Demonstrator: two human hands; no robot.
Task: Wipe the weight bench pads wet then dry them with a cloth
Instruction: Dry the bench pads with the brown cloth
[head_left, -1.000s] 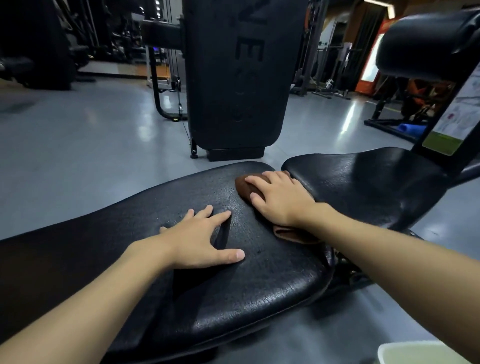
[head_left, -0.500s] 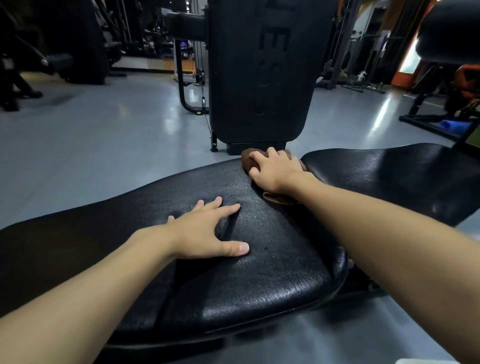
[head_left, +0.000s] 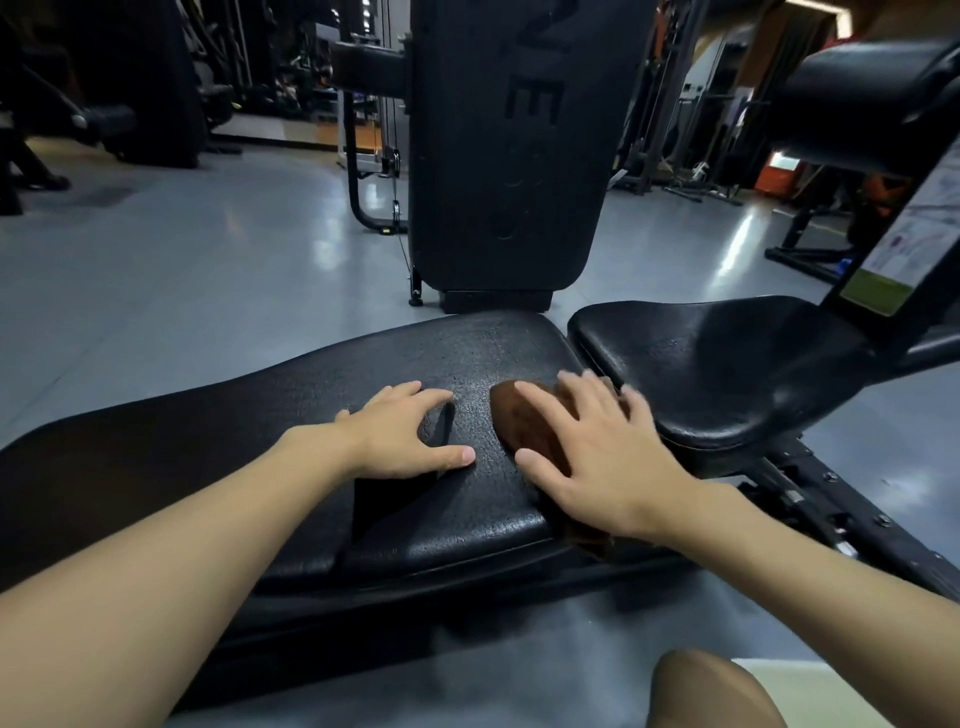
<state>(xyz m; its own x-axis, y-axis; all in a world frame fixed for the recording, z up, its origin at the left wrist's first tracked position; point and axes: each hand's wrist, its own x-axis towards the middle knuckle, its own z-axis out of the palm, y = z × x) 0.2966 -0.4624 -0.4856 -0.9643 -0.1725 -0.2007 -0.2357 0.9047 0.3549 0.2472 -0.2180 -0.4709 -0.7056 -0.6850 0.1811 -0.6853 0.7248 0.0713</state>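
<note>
A long black back pad (head_left: 291, 410) of the weight bench runs across the view, with a smaller black seat pad (head_left: 727, 364) to its right. A brown cloth (head_left: 524, 421) lies on the right end of the long pad. My right hand (head_left: 597, 457) presses flat on the cloth with fingers spread, its fingertips blurred near the gap between the pads. My left hand (head_left: 400, 436) rests open on the long pad just left of the cloth, fingers spread.
A tall black machine tower (head_left: 498, 156) stands on the grey floor right behind the bench. A roller pad and post with a label (head_left: 893, 244) rise at the right. My knee (head_left: 711, 691) shows at the bottom right. More gym machines fill the background.
My right hand has drawn the cloth back toward me from the far edge of the long pad to its near right end. My left hand stays planted on the pad.
</note>
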